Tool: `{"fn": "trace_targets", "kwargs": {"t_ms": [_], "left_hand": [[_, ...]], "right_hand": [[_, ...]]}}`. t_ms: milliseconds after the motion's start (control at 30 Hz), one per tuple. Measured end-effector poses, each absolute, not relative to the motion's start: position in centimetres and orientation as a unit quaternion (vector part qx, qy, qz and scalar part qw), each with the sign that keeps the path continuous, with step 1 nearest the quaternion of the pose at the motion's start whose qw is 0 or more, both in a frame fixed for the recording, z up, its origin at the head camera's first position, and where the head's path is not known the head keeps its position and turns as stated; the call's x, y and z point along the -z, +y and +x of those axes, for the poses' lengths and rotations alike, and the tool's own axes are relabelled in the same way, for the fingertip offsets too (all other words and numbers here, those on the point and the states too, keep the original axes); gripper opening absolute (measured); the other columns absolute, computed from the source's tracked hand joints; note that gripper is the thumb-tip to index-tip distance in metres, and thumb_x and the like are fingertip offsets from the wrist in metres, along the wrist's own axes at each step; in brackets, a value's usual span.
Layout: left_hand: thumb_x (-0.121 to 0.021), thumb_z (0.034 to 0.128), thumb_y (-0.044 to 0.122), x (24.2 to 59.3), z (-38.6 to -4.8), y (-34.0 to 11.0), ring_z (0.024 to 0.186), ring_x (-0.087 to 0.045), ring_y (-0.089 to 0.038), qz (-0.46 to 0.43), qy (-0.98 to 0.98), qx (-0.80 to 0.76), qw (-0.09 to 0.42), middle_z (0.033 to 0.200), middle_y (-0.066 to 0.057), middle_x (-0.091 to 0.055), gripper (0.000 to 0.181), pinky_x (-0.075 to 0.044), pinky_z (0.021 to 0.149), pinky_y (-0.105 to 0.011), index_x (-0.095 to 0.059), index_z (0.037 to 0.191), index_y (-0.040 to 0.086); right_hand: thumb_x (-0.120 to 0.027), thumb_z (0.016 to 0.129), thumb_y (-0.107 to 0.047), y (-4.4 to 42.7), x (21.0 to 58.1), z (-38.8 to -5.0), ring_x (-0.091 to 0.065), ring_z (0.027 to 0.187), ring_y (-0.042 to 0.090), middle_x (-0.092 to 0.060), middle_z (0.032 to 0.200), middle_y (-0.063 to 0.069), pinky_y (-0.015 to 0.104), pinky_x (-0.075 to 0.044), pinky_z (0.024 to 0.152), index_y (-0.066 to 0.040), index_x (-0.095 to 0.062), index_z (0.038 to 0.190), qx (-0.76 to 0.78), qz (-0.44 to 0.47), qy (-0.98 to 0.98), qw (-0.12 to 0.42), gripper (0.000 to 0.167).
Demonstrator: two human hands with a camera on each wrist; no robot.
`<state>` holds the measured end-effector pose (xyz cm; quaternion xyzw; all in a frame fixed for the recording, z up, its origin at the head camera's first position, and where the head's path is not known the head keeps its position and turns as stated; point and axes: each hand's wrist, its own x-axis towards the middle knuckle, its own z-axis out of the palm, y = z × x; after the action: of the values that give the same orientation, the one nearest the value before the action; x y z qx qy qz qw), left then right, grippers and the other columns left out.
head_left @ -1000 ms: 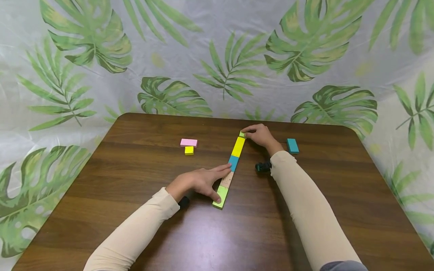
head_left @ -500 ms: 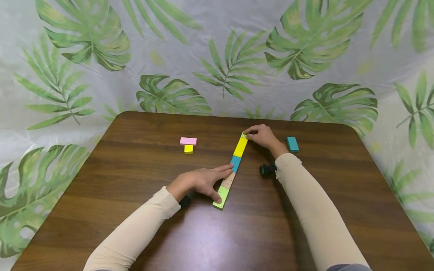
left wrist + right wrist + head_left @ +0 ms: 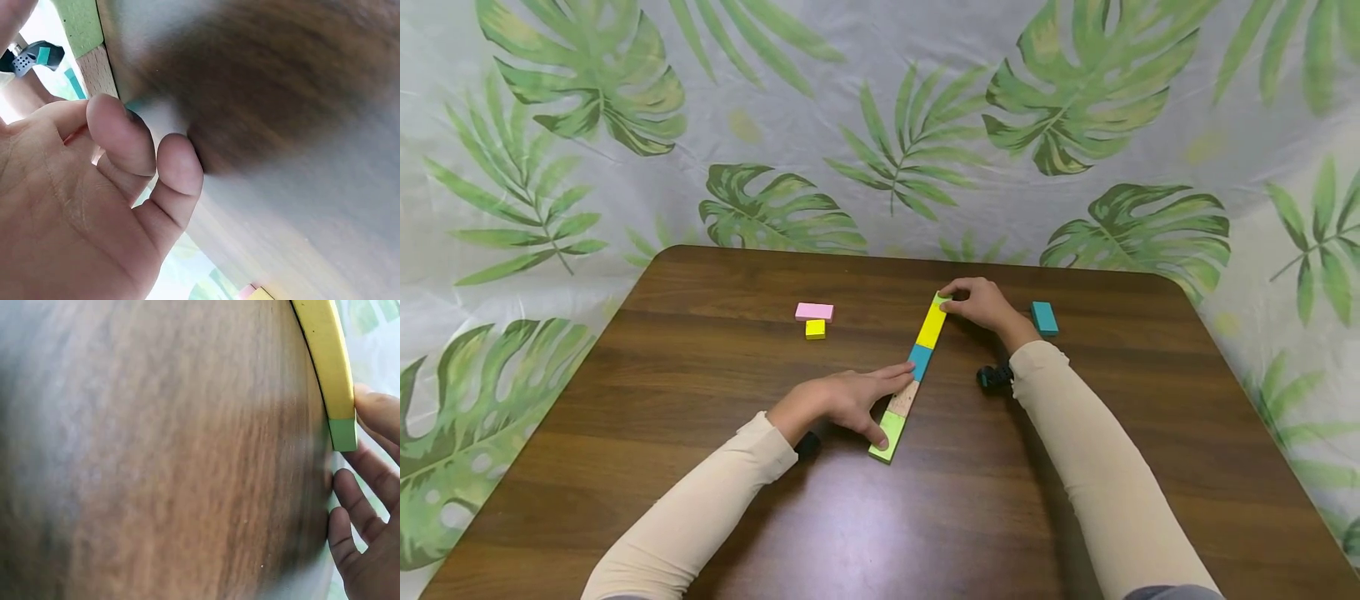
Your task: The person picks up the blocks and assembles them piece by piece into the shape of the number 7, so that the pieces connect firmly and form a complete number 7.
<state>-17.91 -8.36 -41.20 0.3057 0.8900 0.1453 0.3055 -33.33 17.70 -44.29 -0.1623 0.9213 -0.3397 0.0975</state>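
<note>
A slanting row of blocks lies on the table. From near to far it has a lime green block (image 3: 889,429), a bare wood block (image 3: 902,399), a blue block (image 3: 921,362), a yellow block (image 3: 932,325) and a small green block (image 3: 343,435). My left hand (image 3: 853,400) rests along the row's left side, thumb on the lime green block, extended fingertips at the blue one. At the far end my right hand (image 3: 981,302) pinches the small green block, its thumb beside the joint with the yellow block. In the head view fingertips partly cover that small block.
A pink block (image 3: 815,312) lies left of the row with a small yellow block (image 3: 816,330) just in front of it. Right of my right hand lies a teal block (image 3: 1043,318). Behind the table's far edge hangs a leaf-patterned cloth (image 3: 917,117).
The right hand has moved slightly right, and the far end of the row has shifted right with it. The small green block now lines up with the yellow one. The left hand stays in place.
</note>
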Motion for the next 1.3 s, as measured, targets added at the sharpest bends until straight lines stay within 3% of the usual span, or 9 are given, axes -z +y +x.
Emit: {"fn": "trace_targets", "kwargs": {"t_ms": [233,533,733,967,1300], "left_hand": [[-0.078,0.0835,0.04,41.36,-17.88,-8.51,0.155,-0.019,-0.02,0.304,0.889,-0.149,0.308,0.168,0.017,0.003,0.103,-0.019,0.123,-0.056,-0.01,0.161,0.029],[-0.078,0.0837,0.043,41.52,-17.88,-8.24,0.155,-0.018,-0.019,0.306,0.889,-0.145,0.307,0.168,0.018,0.005,0.105,-0.021,0.122,-0.055,-0.008,0.161,0.03],[-0.077,0.0845,0.042,41.44,-17.83,-8.21,0.155,-0.016,-0.015,0.314,0.889,-0.141,0.301,0.168,0.017,0.005,0.103,-0.019,0.122,-0.056,-0.009,0.161,0.029],[-0.078,0.0835,0.042,41.33,-17.82,-8.43,0.155,-0.018,-0.017,0.309,0.891,-0.142,0.3,0.168,0.018,0.004,0.103,-0.021,0.122,-0.054,-0.011,0.161,0.03],[-0.077,0.0844,0.042,41.47,-17.9,-8.54,0.156,-0.015,-0.016,0.315,0.889,-0.143,0.301,0.168,0.016,0.005,0.102,-0.017,0.123,-0.056,-0.01,0.161,0.028]], "right_hand": [[-0.066,0.096,-0.024,17.19,44.38,-33.4,-0.057,0.116,0.035,-0.061,0.134,0.017,0.049,-0.048,0.098,-0.009,-0.069,0.123,0.34,-0.164,0.921,0.095,0.031],[-0.059,0.1,-0.023,17.82,44.4,-33.67,-0.052,0.128,0.037,-0.057,0.14,0.017,0.052,-0.045,0.105,-0.01,-0.063,0.13,0.334,-0.163,0.923,0.099,0.033],[-0.058,0.1,-0.024,17.85,44.38,-33.82,-0.052,0.126,0.037,-0.054,0.143,0.019,0.052,-0.046,0.103,-0.009,-0.061,0.134,0.334,-0.159,0.924,0.102,0.037],[-0.056,0.1,-0.023,17.48,44.52,-33.77,-0.055,0.112,0.033,-0.059,0.129,0.019,0.048,-0.047,0.095,-0.007,-0.059,0.135,0.327,-0.163,0.926,0.099,0.038],[-0.054,0.102,-0.021,17.4,44.4,-33.98,-0.054,0.117,0.036,-0.058,0.134,0.02,0.051,-0.046,0.1,-0.007,-0.059,0.136,0.319,-0.176,0.926,0.098,0.037]]}}
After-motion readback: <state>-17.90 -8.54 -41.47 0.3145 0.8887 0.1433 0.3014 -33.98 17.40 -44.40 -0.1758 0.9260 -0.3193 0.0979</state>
